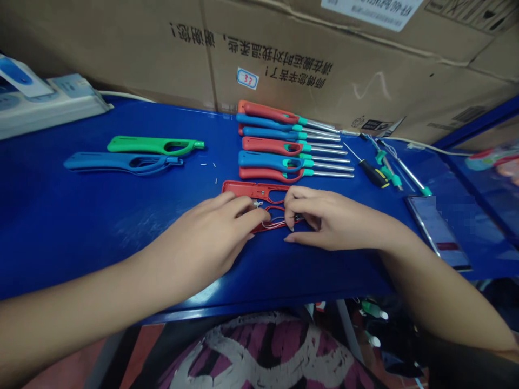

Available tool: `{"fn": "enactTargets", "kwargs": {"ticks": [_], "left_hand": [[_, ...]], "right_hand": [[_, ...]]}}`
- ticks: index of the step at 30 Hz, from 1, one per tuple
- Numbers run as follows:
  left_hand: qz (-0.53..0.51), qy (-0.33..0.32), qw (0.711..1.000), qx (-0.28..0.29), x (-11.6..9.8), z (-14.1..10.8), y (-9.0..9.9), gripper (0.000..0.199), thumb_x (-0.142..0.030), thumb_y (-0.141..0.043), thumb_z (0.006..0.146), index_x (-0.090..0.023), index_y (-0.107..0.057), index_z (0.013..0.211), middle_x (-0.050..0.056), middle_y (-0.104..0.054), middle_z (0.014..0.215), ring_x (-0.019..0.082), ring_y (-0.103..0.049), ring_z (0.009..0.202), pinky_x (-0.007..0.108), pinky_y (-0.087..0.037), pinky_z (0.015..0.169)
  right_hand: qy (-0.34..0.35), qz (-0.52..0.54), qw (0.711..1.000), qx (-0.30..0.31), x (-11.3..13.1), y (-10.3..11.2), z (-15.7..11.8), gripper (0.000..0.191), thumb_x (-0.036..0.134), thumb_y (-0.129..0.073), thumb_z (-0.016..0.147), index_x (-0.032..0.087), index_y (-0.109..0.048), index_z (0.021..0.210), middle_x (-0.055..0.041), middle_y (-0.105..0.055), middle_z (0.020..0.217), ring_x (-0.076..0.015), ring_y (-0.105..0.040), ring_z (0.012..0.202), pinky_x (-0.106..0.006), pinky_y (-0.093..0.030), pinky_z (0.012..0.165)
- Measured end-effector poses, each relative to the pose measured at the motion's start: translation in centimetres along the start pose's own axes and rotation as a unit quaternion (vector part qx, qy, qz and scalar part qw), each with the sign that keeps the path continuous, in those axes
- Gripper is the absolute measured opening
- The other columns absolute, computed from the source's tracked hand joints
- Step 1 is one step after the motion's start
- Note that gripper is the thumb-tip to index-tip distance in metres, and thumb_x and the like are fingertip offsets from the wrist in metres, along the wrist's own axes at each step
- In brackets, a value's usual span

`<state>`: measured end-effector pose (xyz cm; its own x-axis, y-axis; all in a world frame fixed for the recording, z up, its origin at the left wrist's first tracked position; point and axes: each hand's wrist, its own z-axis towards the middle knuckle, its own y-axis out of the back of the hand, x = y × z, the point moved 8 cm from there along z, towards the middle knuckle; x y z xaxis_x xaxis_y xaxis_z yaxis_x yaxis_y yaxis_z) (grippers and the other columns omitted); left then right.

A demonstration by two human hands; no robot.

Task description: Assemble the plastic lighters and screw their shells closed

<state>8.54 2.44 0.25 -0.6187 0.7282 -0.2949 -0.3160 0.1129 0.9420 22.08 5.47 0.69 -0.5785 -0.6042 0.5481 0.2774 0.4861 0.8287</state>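
Two halves of a red gas lighter casing lie in front of me, opened up. The far half [243, 188] rests on the blue table just beyond my fingers. Thin pale wires [275, 225] run along the near half [263, 228], which is partly covered by my hands. My left hand [221, 221] is closed over its left end, thumb and fingers gripping the casing beside a small whitish part [258, 203]. At the other end, my right hand [320, 216] has curled fingers around the casing's front, near a small dark piece; what they pinch is hidden.
Several assembled red and blue lighters [279, 146] lie stacked beyond the casing. Green [141, 145] and blue [113, 162] casings sit left, near tiny metal pins [214, 165]. Rightward are a screwdriver [373, 173], wired metal tubes [409, 173] and a phone [438, 232]. A cardboard box [162, 65] stands behind.
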Motion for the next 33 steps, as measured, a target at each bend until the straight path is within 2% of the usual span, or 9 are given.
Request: {"fn": "enactTargets", "kwargs": {"ticks": [4, 11, 13, 17, 21, 24, 26, 30, 33], "left_hand": [[0.000, 0.002, 1.000, 0.005, 0.03, 0.02, -0.08, 0.027, -0.013, -0.052, 0.095, -0.019, -0.062, 0.120, 0.009, -0.066, 0.112, 0.029, -0.060, 0.105, 0.047, -0.053, 0.089], [0.002, 0.002, 1.000, 0.006, 0.00, 0.09, -0.05, 0.026, -0.014, -0.052, 0.096, -0.019, -0.061, 0.120, 0.008, -0.064, 0.110, 0.028, -0.059, 0.101, 0.047, -0.054, 0.086], [0.006, 0.003, 1.000, 0.011, 0.03, 0.05, -0.09, 0.027, -0.013, -0.052, 0.096, -0.020, -0.062, 0.120, 0.008, -0.063, 0.110, 0.028, -0.059, 0.102, 0.046, -0.054, 0.086], [0.013, -0.001, 1.000, 0.017, -0.01, -0.05, -0.16, 0.028, -0.013, -0.051, 0.096, -0.023, -0.063, 0.119, 0.007, -0.062, 0.110, 0.028, -0.058, 0.102, 0.046, -0.054, 0.085], [0.017, 0.002, 1.000, 0.019, 0.02, -0.05, -0.15, 0.029, -0.011, -0.051, 0.095, -0.021, -0.063, 0.120, 0.008, -0.062, 0.109, 0.028, -0.058, 0.102, 0.046, -0.054, 0.086], [0.020, -0.003, 1.000, 0.018, -0.03, -0.05, -0.16, 0.031, -0.012, -0.051, 0.095, -0.022, -0.063, 0.122, 0.008, -0.062, 0.110, 0.028, -0.058, 0.102, 0.046, -0.054, 0.085], [0.021, -0.007, 1.000, 0.018, -0.05, -0.07, -0.19, 0.032, -0.012, -0.051, 0.096, -0.024, -0.063, 0.123, 0.008, -0.061, 0.111, 0.028, -0.058, 0.103, 0.046, -0.054, 0.085], [0.022, -0.006, 1.000, 0.019, -0.03, -0.07, -0.28, 0.032, -0.012, -0.051, 0.096, -0.024, -0.064, 0.122, 0.008, -0.061, 0.111, 0.028, -0.057, 0.104, 0.047, -0.054, 0.087], [0.023, -0.004, 1.000, 0.018, -0.03, -0.03, -0.32, 0.032, -0.012, -0.050, 0.096, -0.022, -0.064, 0.122, 0.009, -0.060, 0.111, 0.029, -0.057, 0.104, 0.046, -0.054, 0.086]], "right_hand": [[-0.016, 0.012, 0.999, -0.033, -0.52, 0.41, 0.21, 0.015, 0.023, -0.065, 0.093, 0.018, -0.062, 0.107, -0.0014, -0.060, 0.094, -0.0122, -0.052, 0.075, -0.025, -0.040, 0.069], [-0.014, 0.013, 0.999, -0.026, -0.57, 0.12, 0.37, 0.005, 0.016, -0.059, 0.094, 0.018, -0.064, 0.096, -0.0033, -0.060, 0.097, -0.0129, -0.052, 0.078, -0.026, -0.040, 0.070], [-0.006, 0.031, 0.999, -0.009, -0.43, -0.01, 0.29, 0.004, 0.022, -0.062, 0.094, 0.018, -0.064, 0.096, -0.0025, -0.059, 0.098, -0.0118, -0.051, 0.076, -0.025, -0.040, 0.069], [0.001, 0.068, 0.998, 0.007, -0.43, -0.01, 0.21, 0.019, 0.037, -0.065, 0.095, 0.018, -0.065, 0.095, -0.0013, -0.058, 0.094, -0.0107, -0.049, 0.072, -0.025, -0.039, 0.066], [0.013, 0.103, 0.995, 0.009, -0.41, 0.13, 0.23, 0.020, 0.037, -0.066, 0.094, 0.018, -0.064, 0.089, 0.0000, -0.055, 0.090, -0.0092, -0.044, 0.067, -0.024, -0.038, 0.062], [0.025, 0.126, 0.991, 0.028, -0.24, -0.14, 0.27, 0.026, 0.039, -0.064, 0.095, 0.017, -0.066, 0.082, -0.0008, -0.054, 0.090, -0.0094, -0.046, 0.069, -0.024, -0.039, 0.064], [0.023, 0.121, 0.992, 0.019, -0.28, -0.13, 0.35, 0.027, 0.037, -0.061, 0.097, 0.016, -0.065, 0.079, -0.0010, -0.055, 0.088, -0.0099, -0.049, 0.071, -0.024, -0.040, 0.066], [0.011, 0.055, 0.998, -0.027, -0.48, 0.10, 0.49, 0.012, 0.021, -0.071, 0.089, 0.016, -0.060, 0.085, 0.0030, -0.054, 0.078, -0.0090, -0.047, 0.067, -0.023, -0.037, 0.064], [-0.001, 0.010, 0.999, -0.031, -0.61, -0.15, 0.50, 0.015, 0.012, -0.071, 0.084, 0.017, -0.060, 0.094, 0.0040, -0.056, 0.079, -0.0090, -0.047, 0.067, -0.023, -0.036, 0.065]]}}
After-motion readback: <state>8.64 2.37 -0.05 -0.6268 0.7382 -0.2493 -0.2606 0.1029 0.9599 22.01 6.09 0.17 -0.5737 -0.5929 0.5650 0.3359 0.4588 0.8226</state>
